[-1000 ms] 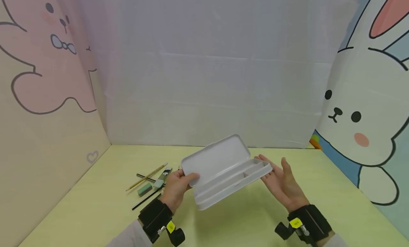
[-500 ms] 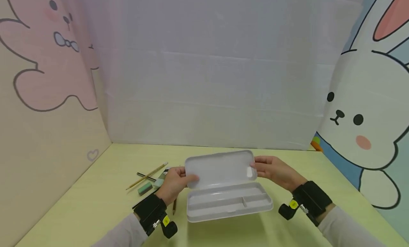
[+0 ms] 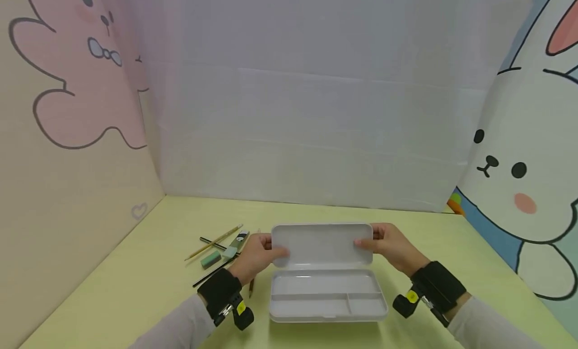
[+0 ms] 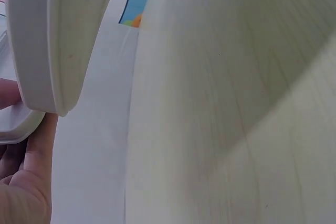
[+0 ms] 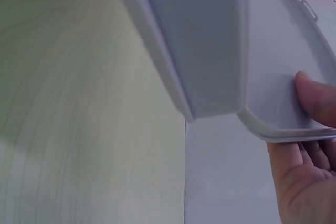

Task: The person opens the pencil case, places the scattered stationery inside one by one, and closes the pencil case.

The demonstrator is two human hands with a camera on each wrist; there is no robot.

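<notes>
An open white pencil case (image 3: 321, 295) hangs just above the table, its lid (image 3: 321, 244) raised at the back and its divided tray facing up. My left hand (image 3: 254, 258) pinches the lid's left end, thumb on the inner face and fingers behind. At the lid's right end, my right hand (image 3: 399, 248) holds it the same way. The right wrist view shows the thumb (image 5: 317, 100) pressed on the lid's inside. In the left wrist view, the left hand (image 4: 29, 182) is partly cut off at the edge, beside the case's tray end (image 4: 34, 40).
Left of the case lie a yellow pencil (image 3: 214, 242), dark pencils, a green eraser (image 3: 210, 259) and a pale green eraser (image 3: 230, 252). A brown pencil (image 3: 251, 287) lies partly behind my left hand. A white wall sheet (image 3: 316, 138) closes off the table's back.
The case has turned from tilted to level and faces me squarely. My right hand moved from an open palm under the case's right end to a pinch on the lid.
</notes>
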